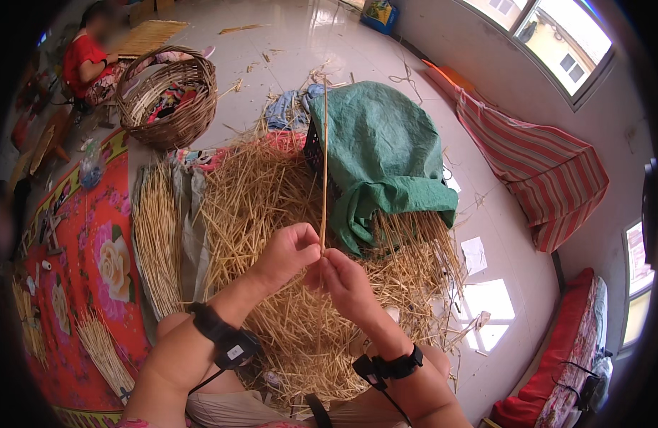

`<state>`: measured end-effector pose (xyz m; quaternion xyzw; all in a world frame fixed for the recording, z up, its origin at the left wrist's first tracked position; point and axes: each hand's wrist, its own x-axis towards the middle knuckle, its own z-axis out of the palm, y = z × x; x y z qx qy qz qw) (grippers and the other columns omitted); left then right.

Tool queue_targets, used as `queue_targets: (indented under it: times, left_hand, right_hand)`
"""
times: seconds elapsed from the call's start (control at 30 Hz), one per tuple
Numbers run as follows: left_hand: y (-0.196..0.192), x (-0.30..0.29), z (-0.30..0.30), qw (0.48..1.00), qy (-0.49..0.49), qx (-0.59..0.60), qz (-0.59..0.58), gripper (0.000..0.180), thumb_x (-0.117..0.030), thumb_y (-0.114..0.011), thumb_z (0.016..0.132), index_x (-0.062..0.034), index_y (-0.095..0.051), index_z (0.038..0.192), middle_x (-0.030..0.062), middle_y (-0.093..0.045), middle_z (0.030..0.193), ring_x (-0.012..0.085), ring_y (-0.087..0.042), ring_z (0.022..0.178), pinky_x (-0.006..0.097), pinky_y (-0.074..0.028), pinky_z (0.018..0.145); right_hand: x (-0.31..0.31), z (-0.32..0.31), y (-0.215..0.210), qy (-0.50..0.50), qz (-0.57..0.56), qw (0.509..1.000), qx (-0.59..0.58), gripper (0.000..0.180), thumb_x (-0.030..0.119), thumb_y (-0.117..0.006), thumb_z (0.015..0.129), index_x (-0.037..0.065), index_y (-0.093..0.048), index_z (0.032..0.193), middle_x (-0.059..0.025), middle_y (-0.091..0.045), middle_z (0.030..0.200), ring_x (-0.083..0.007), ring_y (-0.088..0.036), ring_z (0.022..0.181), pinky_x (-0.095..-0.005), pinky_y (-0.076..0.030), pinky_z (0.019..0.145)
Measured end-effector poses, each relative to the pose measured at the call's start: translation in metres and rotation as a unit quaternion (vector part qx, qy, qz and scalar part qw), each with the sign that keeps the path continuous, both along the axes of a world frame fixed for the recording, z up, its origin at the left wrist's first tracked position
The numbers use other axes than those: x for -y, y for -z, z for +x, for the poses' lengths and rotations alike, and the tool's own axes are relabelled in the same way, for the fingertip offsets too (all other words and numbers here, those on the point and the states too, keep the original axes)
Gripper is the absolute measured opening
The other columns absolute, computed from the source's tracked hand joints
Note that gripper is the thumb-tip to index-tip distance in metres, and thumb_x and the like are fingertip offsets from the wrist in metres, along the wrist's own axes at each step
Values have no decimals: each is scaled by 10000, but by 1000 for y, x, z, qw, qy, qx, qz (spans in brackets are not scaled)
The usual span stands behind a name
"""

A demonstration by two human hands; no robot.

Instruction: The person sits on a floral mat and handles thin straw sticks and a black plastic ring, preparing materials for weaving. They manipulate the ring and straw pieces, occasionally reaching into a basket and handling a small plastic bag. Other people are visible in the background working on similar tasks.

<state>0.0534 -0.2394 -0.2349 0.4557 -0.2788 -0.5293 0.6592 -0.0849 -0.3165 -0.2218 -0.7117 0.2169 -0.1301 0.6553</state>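
Observation:
A long golden straw stalk (324,157) stands upright in front of me, its lower end between my fingertips. My left hand (293,250) pinches it with thumb and finger. Just below and to the right, my right hand (342,278) is closed at the stalk's bottom end, its fingers pressed together. Under both hands spreads a heap of loose straw (250,192). Beyond them a green cloth sack (386,128) drapes over a dark crate (314,148), with straw sticking out from under its near edge.
Sorted straw bundles (157,235) lie at left beside a red floral mat (79,285). A wicker basket (193,121) with cloth scraps stands far left, near a seated person in red (79,60). A striped cloth (543,164) hangs at right above a red cushion (550,357).

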Motion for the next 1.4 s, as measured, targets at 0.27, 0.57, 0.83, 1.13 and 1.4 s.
queue_targets:
  times: [0.27, 0.57, 0.83, 1.13, 1.4]
  left_hand:
    - [10, 6, -7, 981, -83, 173, -12, 41, -19, -539, 838, -18, -501, 823, 42, -579, 677, 120, -586, 563, 245, -491, 502]
    - [3, 1, -3, 999, -38, -11, -3, 26, -21, -547, 846, -14, -527, 861, 37, -585, 722, 108, -583, 605, 241, -490, 545]
    - [2, 3, -7, 987, -53, 146, 30, 41, -35, -585, 844, -10, -554, 831, 14, -597, 749, 71, -575, 667, 225, -483, 599]
    - [7, 2, -10, 980, -79, 183, 17, 59, -44, -586, 810, -22, -532, 798, 0, -567, 724, 60, -539, 646, 221, -469, 587]
    - [4, 2, -8, 993, -46, 110, -5, 66, -10, -532, 816, -33, -474, 794, 26, -541, 694, 85, -533, 576, 224, -458, 510]
  right_hand:
    - [0, -1, 12, 60, -201, 978, -18, 169, 148, -496, 949, -9, -534, 902, -80, -619, 689, -130, -596, 604, -283, -471, 559]
    - [1, 2, 4, 17, 10, 1000, -12, 167, 129, -461, 963, -8, -538, 906, -59, -628, 716, -100, -585, 615, -248, -461, 552]
    - [-1, 0, 14, 74, -132, 988, -26, 145, 137, -478, 948, 13, -530, 896, -118, -614, 686, -231, -608, 590, -315, -467, 537]
    - [-5, 1, 12, 74, -267, 960, -38, 69, 85, -504, 900, 19, -500, 880, -167, -622, 713, -364, -621, 661, -416, -483, 555]
    - [-5, 2, 17, 56, -172, 983, -10, 90, 100, -486, 925, 18, -520, 907, -127, -636, 711, -276, -632, 627, -353, -485, 548]
